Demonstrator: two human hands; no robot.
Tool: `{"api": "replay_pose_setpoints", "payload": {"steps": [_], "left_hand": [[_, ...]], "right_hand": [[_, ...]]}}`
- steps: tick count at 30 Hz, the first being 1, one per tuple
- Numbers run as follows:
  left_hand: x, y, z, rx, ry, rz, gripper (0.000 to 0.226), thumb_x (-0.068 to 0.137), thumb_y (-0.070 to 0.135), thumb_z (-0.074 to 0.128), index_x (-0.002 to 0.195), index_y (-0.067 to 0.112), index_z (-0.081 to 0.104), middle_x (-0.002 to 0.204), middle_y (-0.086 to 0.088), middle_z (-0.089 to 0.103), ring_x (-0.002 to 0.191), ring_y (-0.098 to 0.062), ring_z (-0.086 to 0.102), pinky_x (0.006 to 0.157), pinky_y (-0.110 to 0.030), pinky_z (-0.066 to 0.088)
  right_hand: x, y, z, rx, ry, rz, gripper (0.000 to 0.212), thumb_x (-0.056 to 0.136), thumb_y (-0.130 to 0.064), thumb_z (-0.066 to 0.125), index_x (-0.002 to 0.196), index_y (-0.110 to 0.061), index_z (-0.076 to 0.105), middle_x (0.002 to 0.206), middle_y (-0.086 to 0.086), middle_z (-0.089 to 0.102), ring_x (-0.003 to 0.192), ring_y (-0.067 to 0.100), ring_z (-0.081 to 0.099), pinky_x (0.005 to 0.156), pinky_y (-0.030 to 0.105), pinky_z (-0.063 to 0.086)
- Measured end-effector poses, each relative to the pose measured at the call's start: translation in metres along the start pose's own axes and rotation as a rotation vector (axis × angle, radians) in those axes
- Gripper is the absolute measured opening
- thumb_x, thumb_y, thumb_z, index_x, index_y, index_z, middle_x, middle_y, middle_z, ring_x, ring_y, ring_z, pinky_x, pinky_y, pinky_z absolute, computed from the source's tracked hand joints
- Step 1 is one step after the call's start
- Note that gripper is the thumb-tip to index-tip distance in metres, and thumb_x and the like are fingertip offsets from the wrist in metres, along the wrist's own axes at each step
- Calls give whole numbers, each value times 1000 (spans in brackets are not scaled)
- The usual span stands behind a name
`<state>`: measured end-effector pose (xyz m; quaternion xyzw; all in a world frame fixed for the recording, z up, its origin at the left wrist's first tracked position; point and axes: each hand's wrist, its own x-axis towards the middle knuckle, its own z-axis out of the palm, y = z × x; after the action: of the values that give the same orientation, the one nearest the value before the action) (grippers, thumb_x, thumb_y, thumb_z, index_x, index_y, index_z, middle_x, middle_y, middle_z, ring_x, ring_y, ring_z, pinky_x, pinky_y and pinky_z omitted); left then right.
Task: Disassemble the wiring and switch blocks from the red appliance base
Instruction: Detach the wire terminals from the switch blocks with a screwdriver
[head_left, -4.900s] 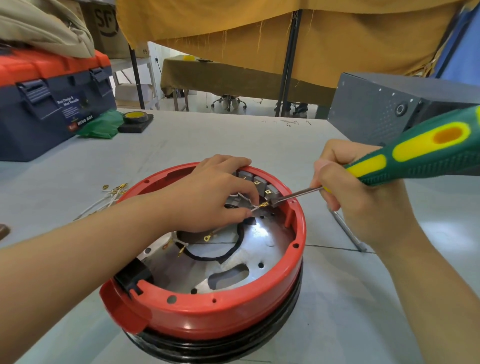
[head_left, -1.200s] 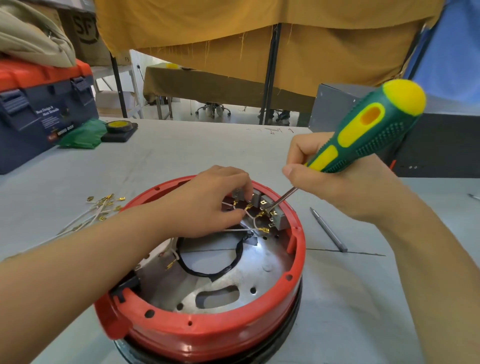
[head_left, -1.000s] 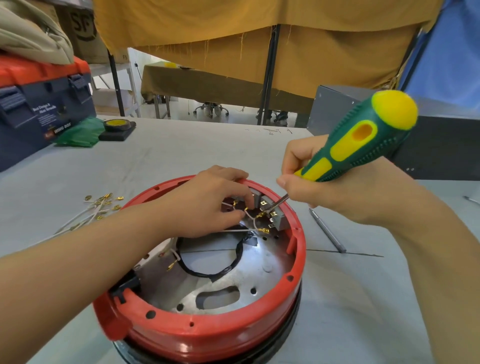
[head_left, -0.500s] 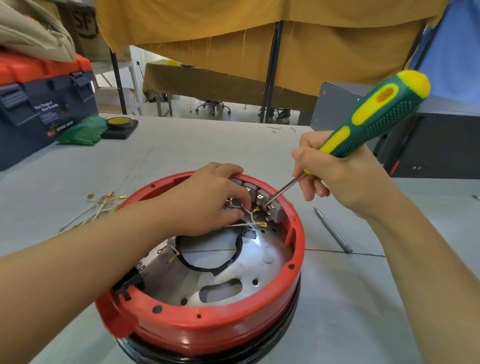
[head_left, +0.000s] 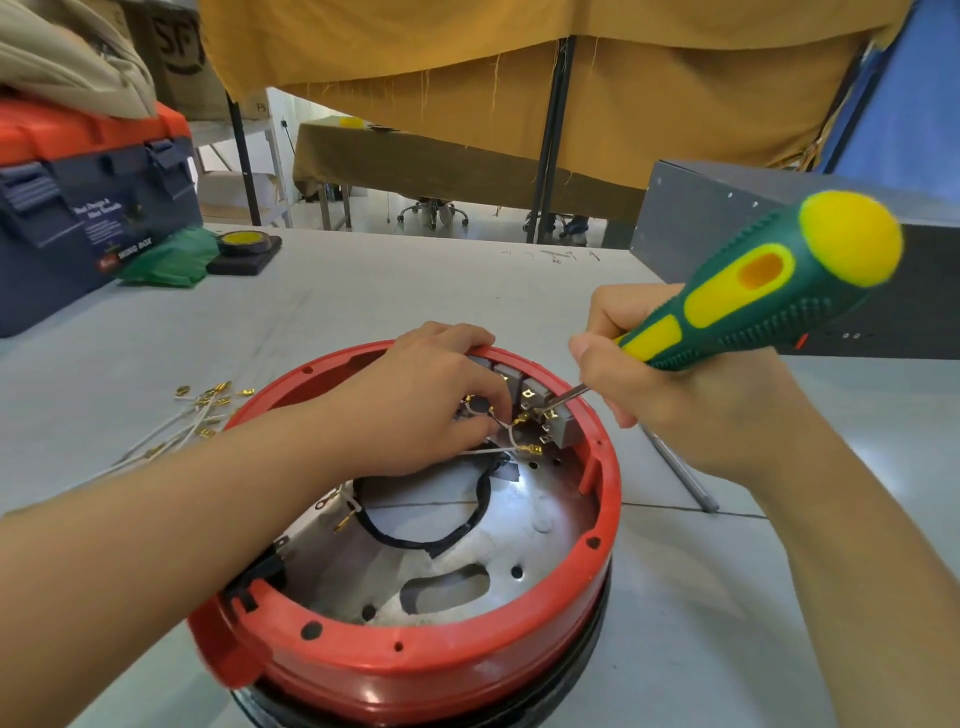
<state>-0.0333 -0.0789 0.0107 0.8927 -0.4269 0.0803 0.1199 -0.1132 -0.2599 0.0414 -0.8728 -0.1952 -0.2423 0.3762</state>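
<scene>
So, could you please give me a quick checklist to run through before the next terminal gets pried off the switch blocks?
1. Screwdriver gripped firmly by the right hand: ok.
2. Blade tip at the terminals on the grey switch blocks: ok; whether it is seated under a connector: cannot tell.
3. Left hand inside the red base, fingers curled at the white wire beside the blocks: ok.
4. Left fingers out of the blade's path: not ok, they sit very close to the tip.
5. Removed wires lying on the table, away from the base: ok.
</scene>
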Motion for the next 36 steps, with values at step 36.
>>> {"api": "replay_pose_setpoints", "payload": {"steps": [36], "left_hand": [[0, 1, 1, -5, -6, -7, 15, 89, 37, 56, 101, 38, 64, 148, 1, 31, 135, -20, 26, 108, -30, 23]], "right_hand": [[-6, 12, 5, 64, 82, -29, 34, 84, -13, 49, 54, -3, 37, 58, 16, 44, 47, 13, 38, 47, 19, 31]]}}
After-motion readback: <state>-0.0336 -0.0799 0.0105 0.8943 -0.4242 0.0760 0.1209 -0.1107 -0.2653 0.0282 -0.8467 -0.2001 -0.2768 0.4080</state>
